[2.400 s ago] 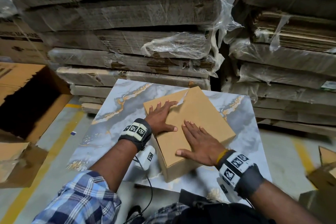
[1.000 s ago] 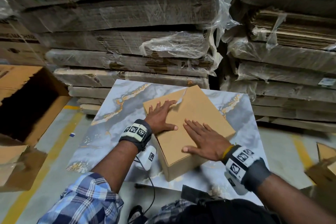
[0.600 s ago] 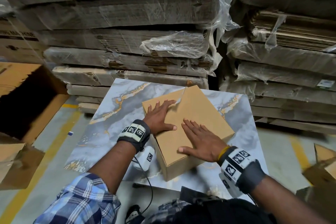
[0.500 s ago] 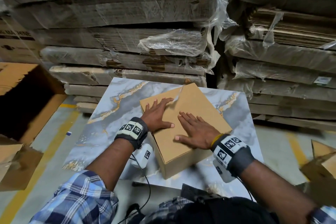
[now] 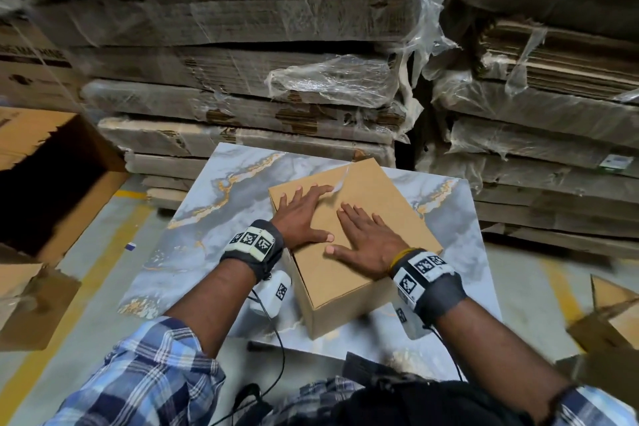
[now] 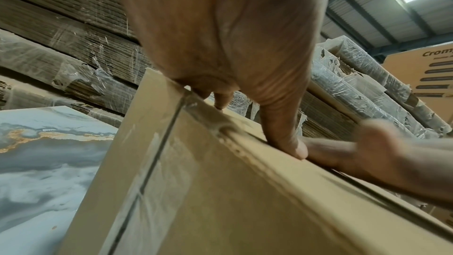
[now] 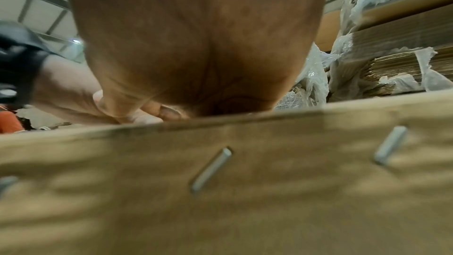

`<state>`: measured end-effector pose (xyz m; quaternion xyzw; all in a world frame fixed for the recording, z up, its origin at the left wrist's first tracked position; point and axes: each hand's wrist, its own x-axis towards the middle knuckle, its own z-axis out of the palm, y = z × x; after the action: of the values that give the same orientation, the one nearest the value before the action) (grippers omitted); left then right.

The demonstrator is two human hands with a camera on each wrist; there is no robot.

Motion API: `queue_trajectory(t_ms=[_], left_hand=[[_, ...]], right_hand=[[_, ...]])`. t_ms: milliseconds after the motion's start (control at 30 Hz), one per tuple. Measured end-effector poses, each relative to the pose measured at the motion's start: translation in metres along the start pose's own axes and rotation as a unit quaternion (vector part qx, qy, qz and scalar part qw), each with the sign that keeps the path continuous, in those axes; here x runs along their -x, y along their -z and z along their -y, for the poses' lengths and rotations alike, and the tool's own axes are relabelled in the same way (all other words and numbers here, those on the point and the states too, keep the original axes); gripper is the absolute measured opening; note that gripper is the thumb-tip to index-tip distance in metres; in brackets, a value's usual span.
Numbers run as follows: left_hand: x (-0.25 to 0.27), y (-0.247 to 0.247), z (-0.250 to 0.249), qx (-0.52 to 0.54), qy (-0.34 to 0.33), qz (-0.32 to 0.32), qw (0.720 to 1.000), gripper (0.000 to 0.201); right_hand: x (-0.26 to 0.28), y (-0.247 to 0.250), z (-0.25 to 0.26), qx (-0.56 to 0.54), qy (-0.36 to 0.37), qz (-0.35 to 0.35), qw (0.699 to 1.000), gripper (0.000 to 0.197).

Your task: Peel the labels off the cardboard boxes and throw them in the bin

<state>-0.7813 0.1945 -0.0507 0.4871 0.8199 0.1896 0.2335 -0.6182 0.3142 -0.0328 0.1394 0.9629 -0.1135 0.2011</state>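
A closed brown cardboard box [image 5: 387,204] sits on a grey marbled tabletop [image 5: 207,239]. Clear tape [image 5: 340,180] runs across its top to the far edge. My left hand [image 5: 304,214] lies flat on the box's left half, fingers straight and spread; its thumb [image 6: 284,139] presses the top edge. My right hand [image 5: 366,242] lies flat on the right half, fingers pointing away from me. In the right wrist view the box's side [image 7: 269,201] shows metal staples [image 7: 210,170]. I see no paper label on the faces in view.
An open cardboard box [image 5: 58,183] stands on the floor to the left. Wrapped stacks of flattened cardboard [image 5: 242,62] rise right behind the table and to the right [image 5: 539,114]. More cardboard pieces [image 5: 608,318] lie at the right edge.
My right hand has slid to the left across the box top, closer to the left hand. The left hand and the box have stayed put.
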Motion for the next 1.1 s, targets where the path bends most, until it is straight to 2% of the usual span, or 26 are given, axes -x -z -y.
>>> queue_trajectory(t_ms=[100,200,300,433,500,700,900,1100], left_hand=[[0.001,0.000,-0.001,0.001,0.001,-0.001,1.000,0.099],[0.001,0.000,-0.002,0.001,0.002,-0.001,1.000,0.100],[0.001,0.000,-0.001,0.001,0.003,-0.001,1.000,0.100],[-0.001,0.000,0.000,0.003,0.000,0.002,1.000,0.099],[0.000,0.001,0.000,0.003,0.002,0.002,1.000,0.098],[0.001,0.000,0.000,0.000,0.001,0.001,1.000,0.098],[0.001,0.001,0.000,0.001,-0.002,0.002,1.000,0.098],[0.000,0.001,-0.002,-0.002,-0.001,0.000,1.000,0.099]], right_hand=[[0.000,-0.001,0.005,-0.002,0.002,0.001,1.000,0.105],[0.024,-0.017,0.003,-0.003,0.026,0.012,1.000,0.119],[0.029,-0.018,-0.002,0.005,0.029,0.020,0.999,0.112],[0.000,-0.001,-0.001,0.007,-0.004,0.004,1.000,0.099],[-0.004,-0.001,0.003,0.010,-0.011,-0.002,1.000,0.101],[0.031,-0.022,-0.001,0.014,0.022,0.008,1.000,0.106],[-0.005,0.000,-0.005,0.016,-0.017,-0.005,1.000,0.102],[0.034,-0.022,-0.008,0.015,0.021,0.006,1.000,0.099]])
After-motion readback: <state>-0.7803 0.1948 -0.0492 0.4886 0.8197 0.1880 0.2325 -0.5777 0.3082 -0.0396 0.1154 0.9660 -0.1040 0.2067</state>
